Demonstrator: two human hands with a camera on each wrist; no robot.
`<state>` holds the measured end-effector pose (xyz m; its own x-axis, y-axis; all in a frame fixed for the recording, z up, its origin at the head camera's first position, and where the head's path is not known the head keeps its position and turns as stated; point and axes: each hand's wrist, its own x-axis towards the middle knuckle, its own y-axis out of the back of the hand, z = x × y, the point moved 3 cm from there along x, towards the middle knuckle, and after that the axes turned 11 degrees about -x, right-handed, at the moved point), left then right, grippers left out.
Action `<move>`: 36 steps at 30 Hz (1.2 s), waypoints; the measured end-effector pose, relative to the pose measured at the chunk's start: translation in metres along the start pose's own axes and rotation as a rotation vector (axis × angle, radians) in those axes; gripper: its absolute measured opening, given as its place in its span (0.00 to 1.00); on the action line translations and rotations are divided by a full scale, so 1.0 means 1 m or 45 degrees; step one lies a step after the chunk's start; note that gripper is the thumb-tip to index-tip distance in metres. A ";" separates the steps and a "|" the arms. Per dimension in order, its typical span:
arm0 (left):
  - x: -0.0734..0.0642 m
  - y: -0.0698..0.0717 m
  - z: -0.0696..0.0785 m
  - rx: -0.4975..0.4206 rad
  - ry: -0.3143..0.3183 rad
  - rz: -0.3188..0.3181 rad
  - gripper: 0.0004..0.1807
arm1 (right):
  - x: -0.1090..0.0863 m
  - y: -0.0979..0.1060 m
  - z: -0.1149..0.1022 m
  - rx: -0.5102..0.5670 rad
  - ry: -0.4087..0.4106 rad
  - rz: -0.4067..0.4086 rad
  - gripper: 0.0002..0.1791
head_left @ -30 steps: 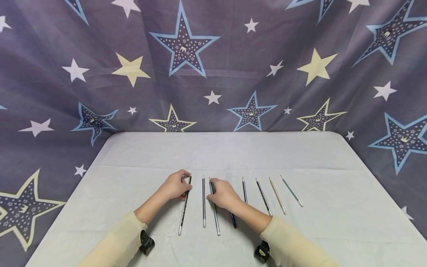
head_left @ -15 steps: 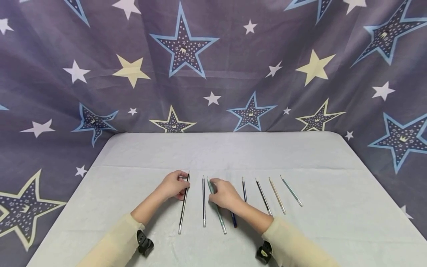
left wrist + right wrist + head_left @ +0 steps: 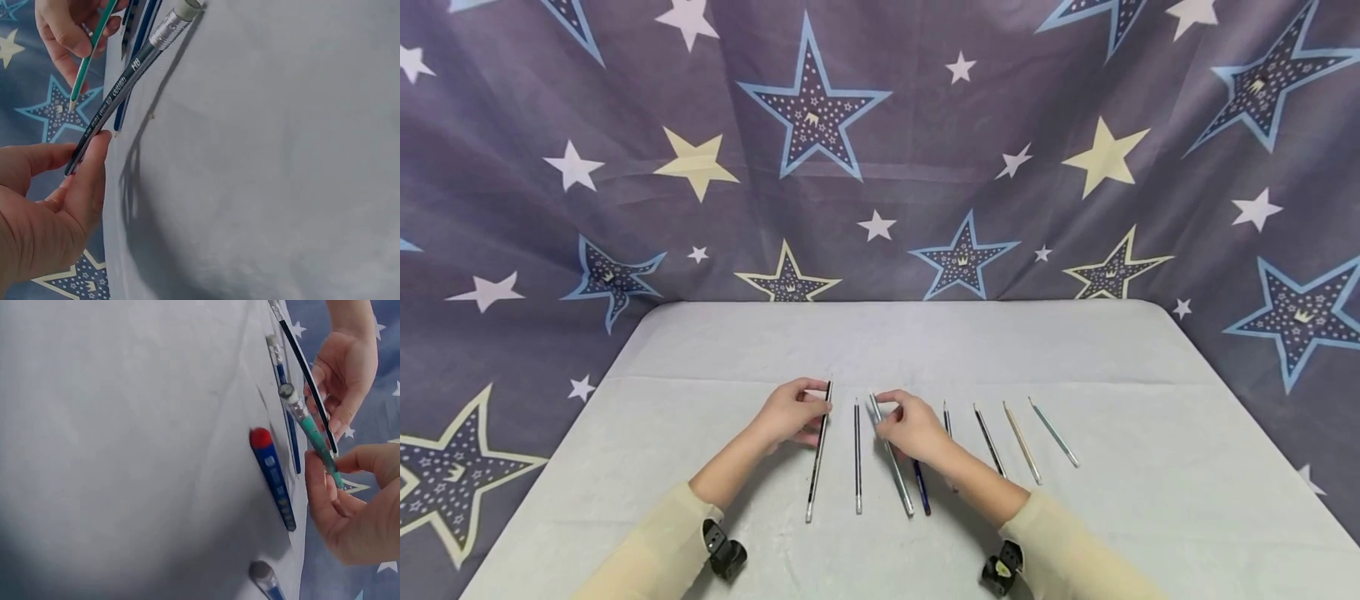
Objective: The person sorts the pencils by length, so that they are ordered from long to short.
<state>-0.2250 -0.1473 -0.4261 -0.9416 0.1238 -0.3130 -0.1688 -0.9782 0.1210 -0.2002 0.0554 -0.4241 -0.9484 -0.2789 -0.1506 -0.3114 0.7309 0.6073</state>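
Observation:
My left hand [image 3: 790,414] pinches a black pencil [image 3: 820,457] near its pointed end. In the left wrist view this pencil shows "HB" lettering, a silver ferrule and a pale eraser, with its shadow falling on the cloth. Thumb and fingers of my right hand [image 3: 917,429] grip a green pencil [image 3: 897,475], point away from me and eraser end toward me. Between the two hands a dark blue pencil [image 3: 857,458] lies on the table. Below my right hand is a blue pencil with a red end [image 3: 272,478], its far part hidden by the hand in the head view.
Right of my right hand, several pencils lie in a row: a dark blue one [image 3: 947,417] partly behind the wrist, a black one [image 3: 988,440], a natural-wood one [image 3: 1022,443] and a teal one [image 3: 1054,432]. A white cloth covers the table [image 3: 737,342]; a star-patterned curtain [image 3: 880,183] hangs behind.
The green pencil's eraser end has swung right and the pencil has risen with my right hand. My left hand has lifted the black pencil slightly.

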 end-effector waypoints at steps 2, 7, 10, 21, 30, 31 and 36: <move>0.000 -0.001 0.004 -0.019 -0.016 0.003 0.24 | 0.001 0.004 0.001 0.061 -0.031 0.008 0.25; 0.002 -0.003 0.012 -0.042 -0.062 -0.003 0.24 | 0.005 0.013 0.001 0.194 -0.093 0.035 0.24; 0.002 -0.007 0.017 -0.071 -0.075 -0.011 0.24 | 0.006 0.020 0.000 0.249 -0.103 0.070 0.23; 0.008 -0.029 0.029 -0.133 -0.114 -0.018 0.23 | 0.006 0.041 0.003 0.370 -0.146 0.182 0.24; 0.010 -0.042 0.033 -0.168 -0.139 -0.014 0.23 | 0.001 0.047 0.008 0.409 -0.157 0.213 0.24; 0.011 -0.042 0.034 -0.169 -0.143 -0.012 0.23 | 0.001 0.048 0.009 0.417 -0.160 0.219 0.24; 0.014 -0.045 0.036 -0.181 -0.150 -0.013 0.23 | 0.001 0.049 0.011 0.432 -0.159 0.236 0.25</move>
<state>-0.2408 -0.0958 -0.4015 -0.9691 0.1446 -0.1998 -0.1438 -0.9894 -0.0185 -0.2166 0.0977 -0.4031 -0.9837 -0.0605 -0.1693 -0.1165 0.9317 0.3442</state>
